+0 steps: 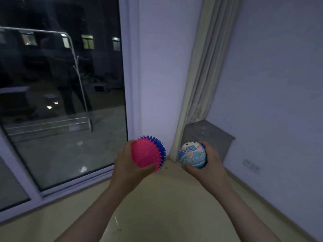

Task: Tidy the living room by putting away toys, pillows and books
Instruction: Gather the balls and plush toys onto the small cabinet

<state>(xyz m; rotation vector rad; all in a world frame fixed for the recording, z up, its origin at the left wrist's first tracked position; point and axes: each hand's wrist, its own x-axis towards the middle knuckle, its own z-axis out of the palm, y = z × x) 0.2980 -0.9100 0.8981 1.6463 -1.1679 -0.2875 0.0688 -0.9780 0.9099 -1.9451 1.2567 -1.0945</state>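
A spiky ball, pink on one half and blue on the other, rests in my left hand, whose thumb and fingers curl round its lower side. My right hand grips a smooth light-blue ball printed with a cartoon figure wearing a bow. Both balls are held out in front of me at about the same height, a short gap apart, above the floor near the room's corner.
A large glass sliding door fills the left, dark outside, with its white frame along the floor. A pale curtain hangs in the corner. A low grey cabinet stands behind it against the right wall. The floor is beige tile.
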